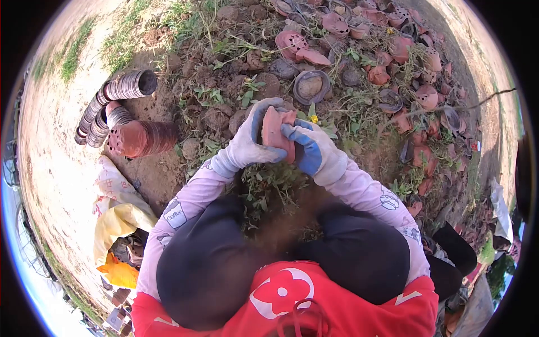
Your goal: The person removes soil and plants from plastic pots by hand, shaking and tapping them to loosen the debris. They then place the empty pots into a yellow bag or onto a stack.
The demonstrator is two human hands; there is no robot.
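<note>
A soft reddish-brown plant pot (pixel 274 132) is held up in front of me, squeezed between both hands. My left hand (pixel 251 137), in a white glove with a blue coated palm, is wrapped round its left side, thumb along the bottom. Gripping the pot's right side is my right hand (pixel 315 147), gloved alike, its blue fingers pressed over the edge. The pot's inside is hidden. Just beyond the hands, a dark round pot (pixel 311 87) packed with soil lies among weeds and soil clumps (pixel 215 119).
Nested pots lie at the left, a long dark stack (pixel 92 115) and a reddish stack (pixel 132 140). Loose reddish pots (pixel 426 97) with holed bases spread over the right. A yellow-and-white sack (pixel 115 216) stands by my left leg. A thin stalk (pixel 449 106) juts across the right.
</note>
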